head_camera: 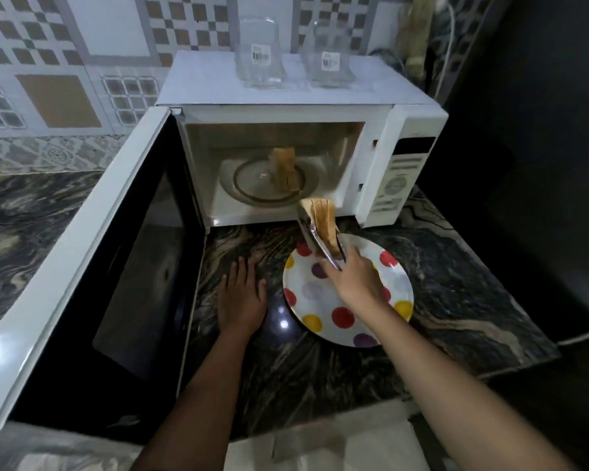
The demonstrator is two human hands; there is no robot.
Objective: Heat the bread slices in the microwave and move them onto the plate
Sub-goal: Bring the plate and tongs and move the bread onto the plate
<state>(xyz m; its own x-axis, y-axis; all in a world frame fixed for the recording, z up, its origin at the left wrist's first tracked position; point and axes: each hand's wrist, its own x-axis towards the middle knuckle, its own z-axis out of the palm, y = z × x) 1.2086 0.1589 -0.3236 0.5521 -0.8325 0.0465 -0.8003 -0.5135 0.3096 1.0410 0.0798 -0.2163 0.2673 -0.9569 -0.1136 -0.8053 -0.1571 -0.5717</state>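
The left hand [241, 294] lies flat and open on the counter [456, 294], just left of the spotted plate [323, 300], holding nothing. The right hand's [354, 278] grip is closed on metal tongs [315, 234], which clamp bread slices [325, 220] above the plate's far rim. Beyond the plate, the microwave [381, 130] stands open, more bread [286, 169] upright on its turntable

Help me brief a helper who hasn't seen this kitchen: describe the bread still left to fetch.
Look into the open white microwave on the marble counter. On its glass turntable stands a small stack of bread slices, upright on edge. Unlike the slices in the tongs, it sits inside, with nothing gripping it.
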